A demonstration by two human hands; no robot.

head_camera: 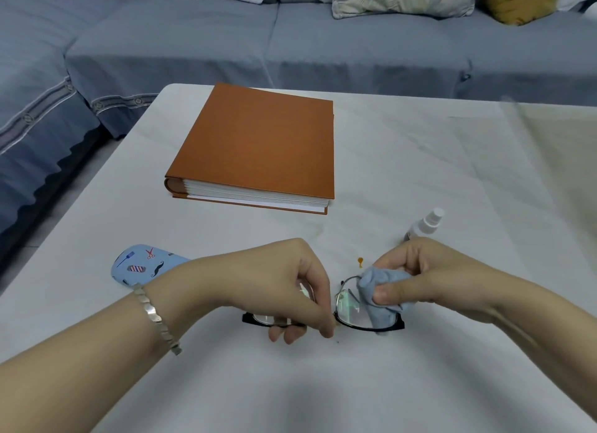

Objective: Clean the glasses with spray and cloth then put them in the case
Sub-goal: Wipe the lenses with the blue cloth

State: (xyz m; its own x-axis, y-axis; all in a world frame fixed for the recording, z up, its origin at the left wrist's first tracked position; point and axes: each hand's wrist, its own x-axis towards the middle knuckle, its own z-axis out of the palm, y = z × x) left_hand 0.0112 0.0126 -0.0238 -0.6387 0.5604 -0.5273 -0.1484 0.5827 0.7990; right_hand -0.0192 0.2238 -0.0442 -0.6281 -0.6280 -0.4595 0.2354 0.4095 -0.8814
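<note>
Left hand [290, 287] is pinching the glasses [350, 316] near the bridge, grip closed, just above the worktop [420, 161]. Right hand [420, 277] is pressing a blue cloth [381, 300] (bunched) onto one lens. Spray bottle [424, 224] is standing behind; patterned case [142, 264] is lying left.

Both hands [284, 281] [429, 271] pinched closed, side by side
</note>
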